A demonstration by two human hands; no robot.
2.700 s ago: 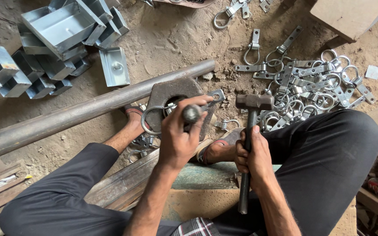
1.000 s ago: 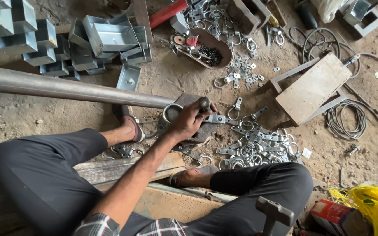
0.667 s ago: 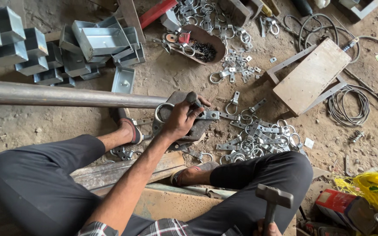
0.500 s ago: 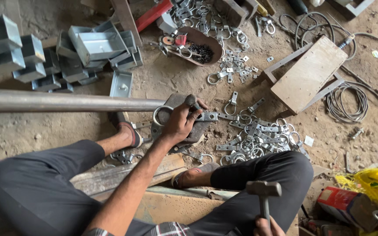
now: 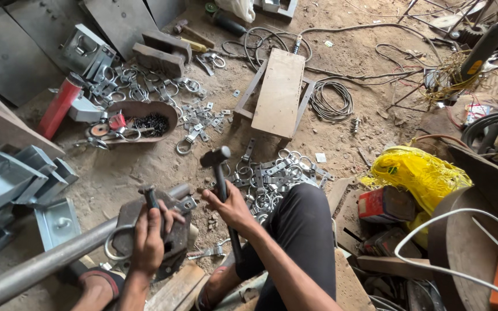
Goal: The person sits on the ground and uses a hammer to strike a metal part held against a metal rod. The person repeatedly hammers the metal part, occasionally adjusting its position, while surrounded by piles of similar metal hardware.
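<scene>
Gripping a punch and a hammer over a thick rusty steel block (image 5: 171, 227) on the dirt floor.

The left hand (image 5: 148, 239) is clenched around a short dark steel punch (image 5: 151, 198), which stands nearly upright with its lower end on the steel block. The right hand (image 5: 231, 208), just right of the block, is wrapped tight round the handle of a dark metal-headed hammer (image 5: 217, 164), whose head hangs above and to the right of the block. A round steel ring (image 5: 113, 250) sticks out at the block's left edge, touching a long grey steel pipe (image 5: 47, 262) that runs off to the lower left. A heap of small ringed metal hasps (image 5: 272, 178) lies right of the block, beyond the hammer. A pale wooden board (image 5: 280, 92) lies well beyond the block.
</scene>
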